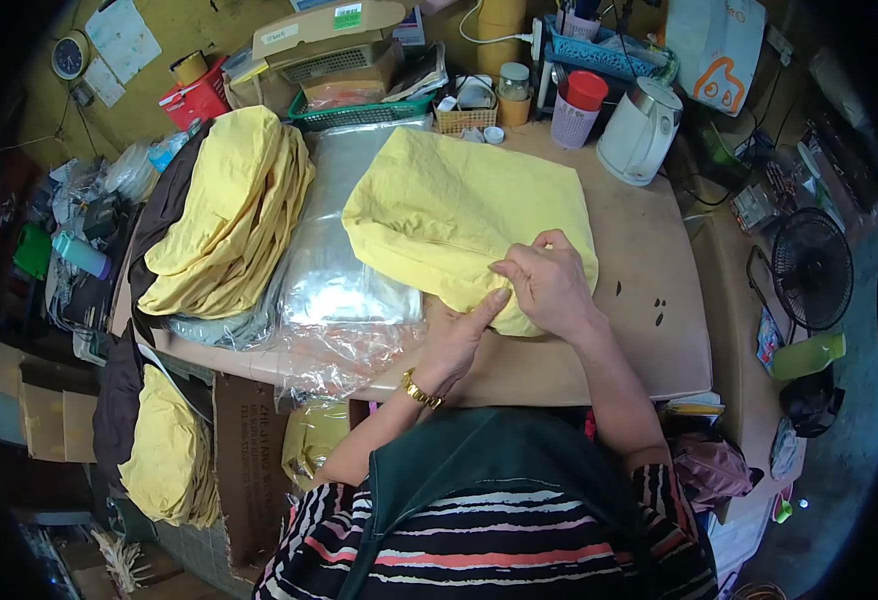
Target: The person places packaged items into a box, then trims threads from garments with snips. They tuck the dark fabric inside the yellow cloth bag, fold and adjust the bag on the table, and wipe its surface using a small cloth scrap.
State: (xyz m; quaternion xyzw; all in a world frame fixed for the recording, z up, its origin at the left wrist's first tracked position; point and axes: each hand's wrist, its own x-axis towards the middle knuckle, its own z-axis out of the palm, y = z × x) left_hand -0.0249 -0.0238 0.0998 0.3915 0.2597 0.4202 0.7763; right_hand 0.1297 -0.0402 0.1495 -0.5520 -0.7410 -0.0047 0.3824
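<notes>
Apron nearest, yellow cloth spreads beyond pinching hands.

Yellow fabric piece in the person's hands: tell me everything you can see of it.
The yellow fabric piece is plain, matte and soft-looking, with wrinkles and bunched folds toward its left and near side and a flatter far right part. It lies on the brown tabletop, its left part over the clear plastic sheeting. The left hand and right hand grip its near edge. Its underside is hidden.
</notes>
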